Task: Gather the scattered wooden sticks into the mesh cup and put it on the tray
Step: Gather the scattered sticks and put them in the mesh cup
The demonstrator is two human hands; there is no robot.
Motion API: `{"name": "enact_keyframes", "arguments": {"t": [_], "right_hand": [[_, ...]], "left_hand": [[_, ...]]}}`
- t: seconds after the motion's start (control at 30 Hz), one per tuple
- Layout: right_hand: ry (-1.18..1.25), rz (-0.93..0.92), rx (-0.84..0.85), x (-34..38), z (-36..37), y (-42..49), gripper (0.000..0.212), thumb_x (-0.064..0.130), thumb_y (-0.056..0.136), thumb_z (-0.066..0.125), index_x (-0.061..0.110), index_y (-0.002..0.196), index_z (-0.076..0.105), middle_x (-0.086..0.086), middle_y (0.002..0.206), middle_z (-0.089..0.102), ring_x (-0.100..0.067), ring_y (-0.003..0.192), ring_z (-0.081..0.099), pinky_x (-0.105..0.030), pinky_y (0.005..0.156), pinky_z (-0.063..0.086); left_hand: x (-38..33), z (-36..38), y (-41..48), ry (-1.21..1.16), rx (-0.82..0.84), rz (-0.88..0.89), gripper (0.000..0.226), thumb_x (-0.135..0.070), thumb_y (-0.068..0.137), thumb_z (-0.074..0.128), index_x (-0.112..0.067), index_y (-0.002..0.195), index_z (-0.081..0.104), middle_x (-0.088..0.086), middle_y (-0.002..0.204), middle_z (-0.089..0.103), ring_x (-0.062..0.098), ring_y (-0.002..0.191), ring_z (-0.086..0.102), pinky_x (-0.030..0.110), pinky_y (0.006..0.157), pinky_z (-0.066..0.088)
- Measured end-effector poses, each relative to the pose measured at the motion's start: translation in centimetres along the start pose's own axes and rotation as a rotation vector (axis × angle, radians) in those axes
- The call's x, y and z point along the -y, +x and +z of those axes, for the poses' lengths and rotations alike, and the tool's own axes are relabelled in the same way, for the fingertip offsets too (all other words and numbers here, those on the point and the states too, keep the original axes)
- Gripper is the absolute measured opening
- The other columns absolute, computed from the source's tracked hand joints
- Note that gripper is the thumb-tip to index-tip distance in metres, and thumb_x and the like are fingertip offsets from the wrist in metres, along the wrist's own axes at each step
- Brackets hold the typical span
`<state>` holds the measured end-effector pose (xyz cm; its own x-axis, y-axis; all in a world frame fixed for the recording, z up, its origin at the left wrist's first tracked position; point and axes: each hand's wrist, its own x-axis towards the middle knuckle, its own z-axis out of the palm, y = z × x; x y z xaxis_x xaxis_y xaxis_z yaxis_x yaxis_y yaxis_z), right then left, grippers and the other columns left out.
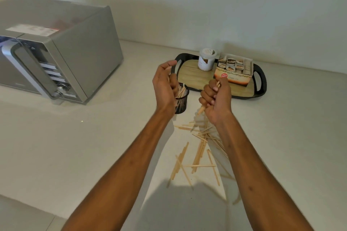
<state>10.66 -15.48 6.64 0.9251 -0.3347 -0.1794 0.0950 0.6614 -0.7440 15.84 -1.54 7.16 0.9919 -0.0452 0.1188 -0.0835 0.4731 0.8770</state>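
Note:
A black mesh cup (pixel 183 102) stands on the counter just left of the tray (pixel 189 76), with several wooden sticks upright in it. My left hand (pixel 165 84) hovers over the cup, fingers curled around a few sticks that point down into it. My right hand (pixel 216 97) is fisted around a bundle of sticks, held above the counter in front of the tray. Several more wooden sticks (pixel 199 148) lie scattered on the counter below and between my forearms.
The tray has a wood-look base, black rim and handles, and carries a white jar (pixel 206 60) and an open box of sachets (pixel 233 69). A silver microwave (pixel 56 50) stands at the left. A wall runs behind the counter.

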Motion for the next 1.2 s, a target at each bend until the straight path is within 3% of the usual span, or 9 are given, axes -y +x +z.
{"name": "enact_keyframes", "arguments": {"t": [0.2, 0.43, 0.53, 0.7, 0.87, 1.03, 1.1, 1.2], "right_hand": [[0.067, -0.065, 0.023, -0.3, 3.1, 3.5, 0.057, 0.049, 0.109, 0.035, 0.019, 0.061, 0.032, 0.005, 0.045, 0.021, -0.010, 0.035, 0.016, -0.021, 0.036, 0.018], [-0.057, -0.191, -0.087, -1.1, 5.6, 7.1, 0.060, 0.046, 0.112, 0.036, 0.021, 0.058, 0.034, 0.004, 0.048, 0.024, -0.012, 0.038, 0.016, -0.025, 0.041, 0.015], [-0.128, -0.212, -0.133, -1.9, 5.9, 8.3, 0.059, 0.047, 0.112, 0.036, 0.022, 0.059, 0.036, 0.002, 0.051, 0.025, -0.014, 0.041, 0.016, -0.027, 0.042, 0.014], [-0.296, -0.191, -0.170, -3.7, 5.8, 9.3, 0.057, 0.048, 0.111, 0.034, 0.024, 0.060, 0.032, 0.001, 0.055, 0.024, -0.015, 0.046, 0.016, -0.037, 0.051, 0.010], [-0.438, -0.235, -0.097, -5.1, 5.1, 9.5, 0.056, 0.043, 0.112, 0.036, 0.023, 0.059, 0.037, 0.001, 0.055, 0.031, -0.013, 0.048, 0.029, -0.029, 0.047, 0.028], [-0.556, -0.303, -0.055, -5.4, 4.2, 9.3, 0.066, 0.037, 0.114, 0.034, 0.020, 0.055, 0.057, -0.003, 0.055, 0.056, -0.015, 0.054, 0.056, -0.031, 0.059, 0.050], [-0.582, -0.310, -0.053, -5.4, 4.0, 9.0, 0.065, 0.037, 0.114, 0.035, 0.014, 0.062, 0.067, -0.007, 0.062, 0.067, -0.016, 0.061, 0.065, -0.028, 0.065, 0.055], [-0.638, -0.338, -0.051, -5.6, 3.7, 8.4, 0.051, 0.031, 0.114, 0.039, 0.000, 0.090, 0.073, -0.016, 0.088, 0.076, -0.025, 0.085, 0.074, -0.041, 0.091, 0.060]], "left_hand": [[-0.5, -0.3, 4.5, -0.031, 0.017, -0.044, 0.035, -0.027, 0.111, 0.039, -0.012, 0.113, 0.070, -0.002, 0.061, 0.021, 0.013, 0.050, 0.013, 0.025, 0.042, 0.017], [1.1, -0.3, 7.1, 0.001, 0.024, -0.099, 0.042, -0.035, 0.115, 0.040, -0.007, 0.110, 0.072, -0.001, 0.062, 0.022, 0.012, 0.051, 0.013, 0.027, 0.043, 0.015], [2.0, -0.1, 7.7, 0.060, 0.019, -0.088, 0.043, -0.029, 0.113, 0.041, 0.001, 0.113, 0.071, -0.002, 0.061, 0.025, 0.010, 0.049, 0.018, 0.024, 0.042, 0.020], [3.1, 0.0, 7.9, 0.107, 0.030, -0.045, 0.033, -0.017, 0.111, 0.043, -0.003, 0.109, 0.072, -0.005, 0.059, 0.032, 0.006, 0.048, 0.024, 0.021, 0.043, 0.023], [3.9, -0.2, 7.9, 0.144, 0.028, -0.012, 0.030, -0.011, 0.111, 0.044, 0.004, 0.117, 0.069, -0.002, 0.060, 0.036, 0.010, 0.052, 0.029, 0.027, 0.047, 0.026], [4.1, -0.8, 7.5, 0.157, 0.014, 0.016, 0.031, -0.006, 0.111, 0.041, 0.006, 0.117, 0.068, 0.003, 0.061, 0.038, 0.014, 0.055, 0.036, 0.029, 0.051, 0.039], [4.0, -1.2, 7.3, 0.161, 0.010, 0.033, 0.031, -0.006, 0.111, 0.041, 0.006, 0.118, 0.069, 0.002, 0.062, 0.040, 0.014, 0.058, 0.040, 0.028, 0.055, 0.043], [3.5, -1.3, 7.0, 0.155, 0.020, 0.055, 0.031, -0.006, 0.112, 0.041, 0.007, 0.119, 0.069, 0.004, 0.064, 0.042, 0.016, 0.061, 0.044, 0.026, 0.057, 0.047]]}}
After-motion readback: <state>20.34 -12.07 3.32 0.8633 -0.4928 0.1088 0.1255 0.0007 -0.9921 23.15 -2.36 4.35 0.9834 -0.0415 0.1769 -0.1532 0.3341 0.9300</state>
